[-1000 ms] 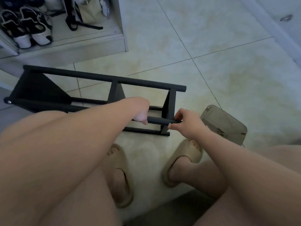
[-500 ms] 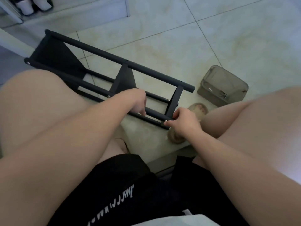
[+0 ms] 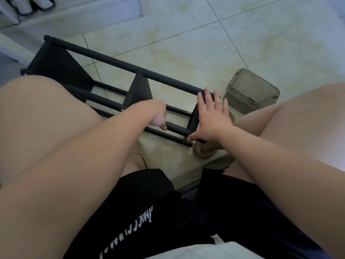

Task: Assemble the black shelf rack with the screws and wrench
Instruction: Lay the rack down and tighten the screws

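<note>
The black shelf rack (image 3: 112,60) lies on its side on the tiled floor between my knees, its long bars running from upper left to lower right. My left hand (image 3: 158,118) grips one of the near bars, fingers curled round it. My right hand (image 3: 212,116) is spread flat with straight fingers over the rack's right end panel, and its thumb reaches the tip of the near bar. A short black rod (image 3: 201,141), possibly the wrench, shows just under that thumb. What holds it is hidden.
An open olive pouch (image 3: 261,86) with small screws (image 3: 252,102) inside sits on the floor right of the rack. My slippered foot (image 3: 203,154) is below my right hand. A white shoe cabinet (image 3: 74,14) stands at the back left.
My right hand has uncurled from the bar's end and now spreads its fingers over the end panel. My left hand keeps its grip on the bar.
</note>
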{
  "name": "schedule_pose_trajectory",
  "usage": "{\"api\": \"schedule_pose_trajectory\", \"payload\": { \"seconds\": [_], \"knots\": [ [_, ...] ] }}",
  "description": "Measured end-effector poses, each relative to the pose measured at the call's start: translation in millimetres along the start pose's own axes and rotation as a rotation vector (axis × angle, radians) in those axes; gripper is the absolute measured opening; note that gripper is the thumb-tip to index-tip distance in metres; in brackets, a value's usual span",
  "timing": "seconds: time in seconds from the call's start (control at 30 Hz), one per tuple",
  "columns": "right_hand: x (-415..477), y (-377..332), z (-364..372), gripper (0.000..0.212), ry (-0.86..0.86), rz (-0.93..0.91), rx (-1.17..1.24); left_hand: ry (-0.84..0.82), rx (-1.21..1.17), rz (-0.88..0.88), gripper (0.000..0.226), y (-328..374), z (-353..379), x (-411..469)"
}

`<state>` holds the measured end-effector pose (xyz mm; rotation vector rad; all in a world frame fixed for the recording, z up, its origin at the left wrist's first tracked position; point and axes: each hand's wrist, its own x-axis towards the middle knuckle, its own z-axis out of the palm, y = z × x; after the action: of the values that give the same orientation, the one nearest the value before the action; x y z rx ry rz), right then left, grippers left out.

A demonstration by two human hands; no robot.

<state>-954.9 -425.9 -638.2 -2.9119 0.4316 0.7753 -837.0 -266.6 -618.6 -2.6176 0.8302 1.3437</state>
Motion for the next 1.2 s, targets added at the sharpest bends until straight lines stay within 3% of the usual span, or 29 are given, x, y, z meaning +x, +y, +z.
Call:
{"api": "schedule_pose_trajectory", "payload": {
  "seconds": [0.1,0.2,0.27,0.33,0.6,1.0,1.2],
  "knots": [
    [9.7,6.6,-1.9,0.155,-0.084,-0.035,-0.017,-0.016,-0.253,-0.058,0.031,-2.6,-9.2,10.5],
    [14.5,9.8,-3.0,0.155,-0.104,-0.053,0.022,-0.005,-0.875,-0.093,0.016,3.7,-17.2,25.8],
    [14.3,7.5,-2.9,0.156,-0.101,-0.061,0.041,-0.051,-1.222,-0.041,0.037,3.9,-20.8,30.0],
    [13.7,6.1,-2.1,0.156,-0.095,-0.059,0.052,-0.123,-1.385,0.017,0.047,3.4,-24.2,31.2],
    [14.3,4.8,-1.7,0.157,-0.089,-0.03,0.115,-0.258,-1.477,0.176,0.039,14.6,-29.9,28.9],
    [13.7,4.7,-4.7,0.156,-0.096,-0.026,0.143,-0.206,-1.413,0.197,0.004,14.8,-20.2,30.4],
    [13.2,3.8,-6.8,0.156,-0.104,-0.025,0.148,-0.103,-1.282,0.165,0.015,12.9,-15.9,36.7]
  ]
}}
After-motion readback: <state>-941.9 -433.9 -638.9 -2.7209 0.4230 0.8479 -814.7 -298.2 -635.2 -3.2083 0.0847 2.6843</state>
